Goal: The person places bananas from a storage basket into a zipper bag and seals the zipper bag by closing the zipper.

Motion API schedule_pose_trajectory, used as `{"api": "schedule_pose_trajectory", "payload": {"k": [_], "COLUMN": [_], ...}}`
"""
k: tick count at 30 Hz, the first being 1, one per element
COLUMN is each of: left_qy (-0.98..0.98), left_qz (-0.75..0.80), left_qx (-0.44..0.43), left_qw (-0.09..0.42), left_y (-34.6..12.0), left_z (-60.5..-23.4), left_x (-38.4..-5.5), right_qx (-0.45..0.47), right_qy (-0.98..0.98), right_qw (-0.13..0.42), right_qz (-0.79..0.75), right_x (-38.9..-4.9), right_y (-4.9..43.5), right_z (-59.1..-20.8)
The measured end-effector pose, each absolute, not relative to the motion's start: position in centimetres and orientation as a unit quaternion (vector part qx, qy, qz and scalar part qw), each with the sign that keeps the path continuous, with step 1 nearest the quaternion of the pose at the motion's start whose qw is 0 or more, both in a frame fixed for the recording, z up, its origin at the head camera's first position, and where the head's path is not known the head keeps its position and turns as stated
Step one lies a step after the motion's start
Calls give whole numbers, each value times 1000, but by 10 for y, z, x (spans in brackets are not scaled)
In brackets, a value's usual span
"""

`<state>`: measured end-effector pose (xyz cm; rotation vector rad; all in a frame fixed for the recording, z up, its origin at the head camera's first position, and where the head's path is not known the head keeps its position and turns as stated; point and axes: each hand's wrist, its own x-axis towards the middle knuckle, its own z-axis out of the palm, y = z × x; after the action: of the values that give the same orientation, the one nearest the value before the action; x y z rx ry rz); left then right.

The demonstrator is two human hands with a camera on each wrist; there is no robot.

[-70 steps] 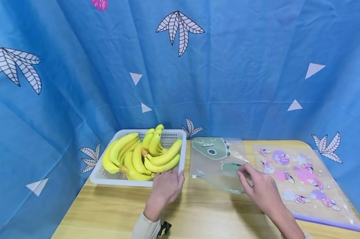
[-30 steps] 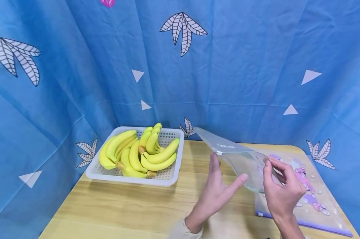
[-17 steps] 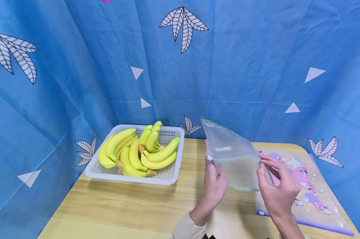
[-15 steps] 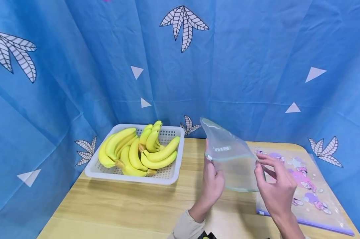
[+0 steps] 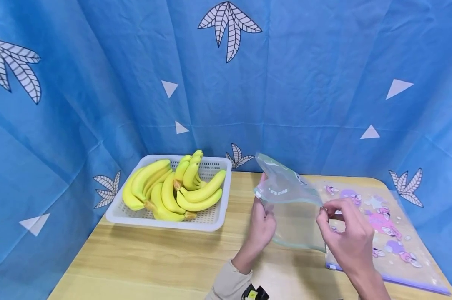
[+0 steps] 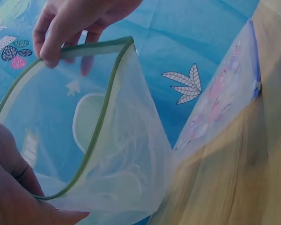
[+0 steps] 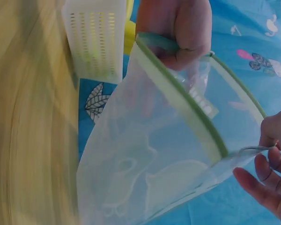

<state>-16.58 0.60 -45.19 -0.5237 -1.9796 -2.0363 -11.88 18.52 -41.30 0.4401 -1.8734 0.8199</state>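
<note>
Both hands hold a clear zip bag [image 5: 299, 225] with a green-edged mouth, raised over the table. My left hand [image 5: 262, 227] grips the bag's left side near the white slider [image 5: 258, 194]. At the opposite corner, the thumb and fingers of my right hand [image 5: 347, 233] pinch the rim. The left wrist view shows the mouth spread wide between the hands, with the green rim [image 6: 105, 110] bowed apart. Pale green cartoon prints show through the film in the right wrist view, where the left hand [image 7: 178, 28] reaches over the rim.
A white perforated basket [image 5: 227, 200] with several yellow bananas [image 5: 201, 200] stands to the left. On the right a second clear bag [image 5: 391, 216] with pink prints and a purple zip lies flat on the wooden table [image 5: 154, 258]. A blue curtain [image 5: 305, 83] hangs behind.
My left hand has left the basket and taken hold of the green-edged bag's left side. My right hand has lifted the bag off the table and moved right; its mouth now gapes wider.
</note>
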Motion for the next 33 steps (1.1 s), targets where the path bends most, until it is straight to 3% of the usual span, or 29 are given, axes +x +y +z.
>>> {"api": "schedule_pose_trajectory", "payload": {"k": [6, 17, 27, 33], "left_qy": [-652, -629, -610, -620], "left_qz": [-722, -703, -691, -708], "left_qx": [-191, -287, -317, -300], "left_qw": [131, 166, 224, 155], "left_y": [0, -11, -21, -10], "left_z": [-445, -430, -415, -434], "left_x": [-167, -163, -158, -170], "right_qx": [198, 208, 241, 248], "right_qy": [-725, -593, -592, -584], "right_qw": [547, 685, 671, 682], "right_qz": [369, 369, 375, 363], "right_x": [-117, -109, -107, -107], "right_y": [181, 161, 150, 149], "right_z": [-406, -386, -382, -380]}}
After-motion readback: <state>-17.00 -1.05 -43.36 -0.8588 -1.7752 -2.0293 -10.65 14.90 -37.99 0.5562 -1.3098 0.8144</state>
